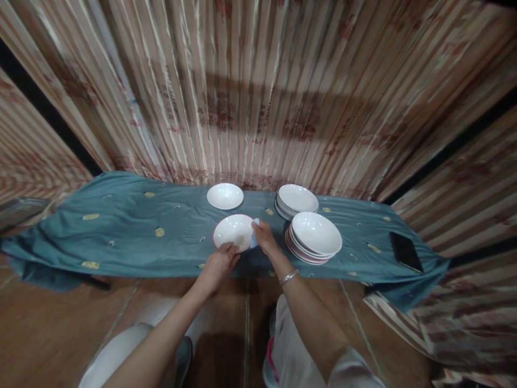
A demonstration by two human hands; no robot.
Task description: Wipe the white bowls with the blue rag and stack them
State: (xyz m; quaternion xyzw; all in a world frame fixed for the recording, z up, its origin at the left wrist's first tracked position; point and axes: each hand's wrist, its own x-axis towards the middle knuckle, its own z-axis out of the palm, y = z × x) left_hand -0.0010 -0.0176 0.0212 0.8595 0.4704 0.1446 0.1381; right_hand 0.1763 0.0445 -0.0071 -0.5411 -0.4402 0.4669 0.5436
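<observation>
A white plate with a red rim (232, 230) is at the middle of the table, tilted a little towards me. My left hand (220, 264) grips its near edge, thumb and fingers on the rim. At the plate's right edge my right hand (263, 235) is closed on a light blue cloth (254, 237), which touches the rim. Just behind lies a single white plate (225, 196). Right of my right hand stands a stack of white bowls or deep plates (316, 234), some red-rimmed. A second stack of white plates (298, 199) with dark rims is behind it.
A green patterned cloth (133, 226) covers the long narrow table. A black phone (405, 251) lies near its right end. Striped curtains (242, 97) hang close behind, with dark slanting poles at both sides. My legs are below the near edge, over a tiled floor (226, 334).
</observation>
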